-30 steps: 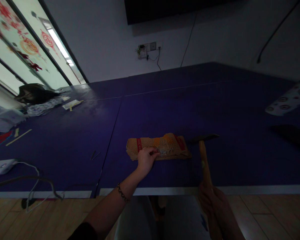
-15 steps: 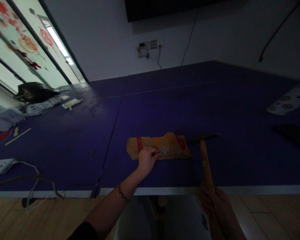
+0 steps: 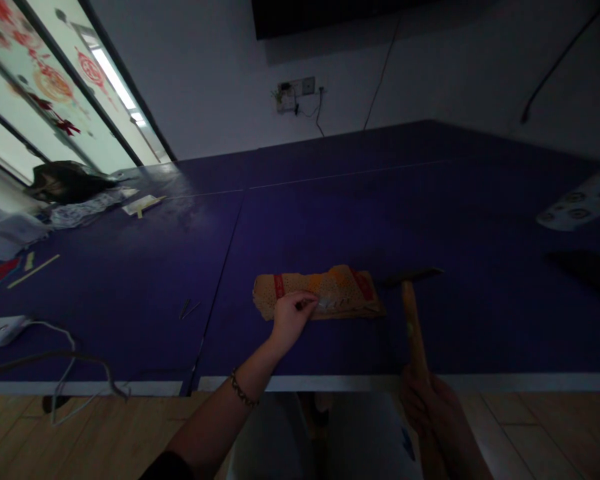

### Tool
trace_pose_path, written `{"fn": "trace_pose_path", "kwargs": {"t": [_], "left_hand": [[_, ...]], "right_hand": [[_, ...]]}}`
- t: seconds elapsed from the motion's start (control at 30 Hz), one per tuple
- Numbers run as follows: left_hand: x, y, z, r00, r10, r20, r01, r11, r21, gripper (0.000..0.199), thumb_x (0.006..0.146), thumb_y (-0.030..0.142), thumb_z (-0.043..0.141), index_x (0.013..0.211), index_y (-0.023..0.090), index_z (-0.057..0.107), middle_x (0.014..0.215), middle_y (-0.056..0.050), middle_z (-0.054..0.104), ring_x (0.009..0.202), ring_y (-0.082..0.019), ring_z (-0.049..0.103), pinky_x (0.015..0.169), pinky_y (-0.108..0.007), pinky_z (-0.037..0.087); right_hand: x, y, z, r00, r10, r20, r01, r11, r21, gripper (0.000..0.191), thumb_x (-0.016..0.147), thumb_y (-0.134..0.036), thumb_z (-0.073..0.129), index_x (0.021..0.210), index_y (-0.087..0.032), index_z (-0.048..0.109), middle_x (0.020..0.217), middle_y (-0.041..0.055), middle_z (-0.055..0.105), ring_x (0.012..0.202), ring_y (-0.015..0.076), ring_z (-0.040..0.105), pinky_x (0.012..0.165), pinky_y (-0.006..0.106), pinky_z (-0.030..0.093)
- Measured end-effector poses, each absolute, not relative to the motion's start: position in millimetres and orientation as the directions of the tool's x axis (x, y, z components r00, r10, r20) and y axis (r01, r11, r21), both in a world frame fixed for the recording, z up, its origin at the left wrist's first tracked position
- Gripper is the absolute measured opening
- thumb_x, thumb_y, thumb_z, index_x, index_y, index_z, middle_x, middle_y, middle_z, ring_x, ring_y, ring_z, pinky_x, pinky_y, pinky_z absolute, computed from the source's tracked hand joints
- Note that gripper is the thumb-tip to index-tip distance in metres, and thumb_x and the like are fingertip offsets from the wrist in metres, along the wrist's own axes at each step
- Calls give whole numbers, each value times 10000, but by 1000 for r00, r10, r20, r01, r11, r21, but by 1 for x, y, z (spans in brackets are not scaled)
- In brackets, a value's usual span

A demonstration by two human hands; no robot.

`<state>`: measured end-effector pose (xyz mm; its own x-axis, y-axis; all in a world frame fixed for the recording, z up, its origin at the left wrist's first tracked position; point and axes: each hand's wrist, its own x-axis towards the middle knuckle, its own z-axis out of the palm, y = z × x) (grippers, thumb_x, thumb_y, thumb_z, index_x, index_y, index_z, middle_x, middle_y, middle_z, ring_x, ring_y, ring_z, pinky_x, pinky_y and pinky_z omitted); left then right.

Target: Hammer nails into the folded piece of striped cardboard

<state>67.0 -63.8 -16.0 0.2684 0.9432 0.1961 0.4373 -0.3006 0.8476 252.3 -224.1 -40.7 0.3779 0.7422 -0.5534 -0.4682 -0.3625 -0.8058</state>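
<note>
A flat, brown piece of cardboard dotted with small holes, with red and orange print, lies on the purple table. My left hand rests on its near left part, thumb and fingertips pinched together; what they hold, if anything, is too small to make out. Just right of the fingertips, a shiny patch and small dark marks show on the cardboard. My right hand, at the table's front edge, is wrapped round the wooden handle of a hammer. The hammer's dark metal head is right of the cardboard.
Two thin dark nail-like pieces lie on the left. Beyond them are a white power strip with its cable, thin strips, a clear container and a black bag. A dark object lies far right.
My left hand has shifted slightly left on the cardboard, its fingers still pinched. The hammer stays in my right hand, almost unmoved.
</note>
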Motion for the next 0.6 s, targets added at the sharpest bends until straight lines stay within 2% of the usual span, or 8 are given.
{"fn": "trace_pose_path", "kwargs": {"t": [0.27, 0.4, 0.5, 0.6], "left_hand": [[64, -63, -12, 279, 922, 269, 365, -361, 858, 133, 730, 147, 585, 757, 175, 712, 832, -60, 660, 745, -150, 594, 647, -247, 458], [65, -65, -9, 301, 918, 258, 357, -359, 862, 122, 727, 146, 587, 761, 171, 702, 799, -48, 664, 666, -132, 570, 602, -238, 439], [65, -64, -7, 324, 915, 239, 362, -353, 863, 82, 714, 143, 606, 669, 162, 671, 750, -38, 675, 631, -128, 560, 605, -239, 430], [67, -64, -6, 364, 902, 232, 355, -365, 861, 122, 699, 128, 622, 583, 160, 633, 746, -36, 680, 639, -131, 571, 612, -237, 430]], "right_hand": [[252, -224, -38, 353, 777, -521, -439, -354, -826, 396, 543, -448, 726, 585, -203, 417, 365, -128, 321, 254, 15, 275, 271, 134, 208], [250, -224, -35, 391, 759, -520, -419, -356, -835, 396, 538, -441, 725, 581, -207, 408, 363, -129, 308, 256, 19, 270, 268, 138, 206], [246, -230, -33, 402, 767, -501, -387, -354, -852, 390, 564, -452, 715, 593, -206, 414, 370, -122, 327, 264, 22, 285, 268, 135, 212], [237, -240, -28, 410, 782, -469, -351, -339, -873, 357, 623, -477, 672, 647, -203, 444, 378, -120, 339, 266, 21, 273, 264, 130, 207]]}}
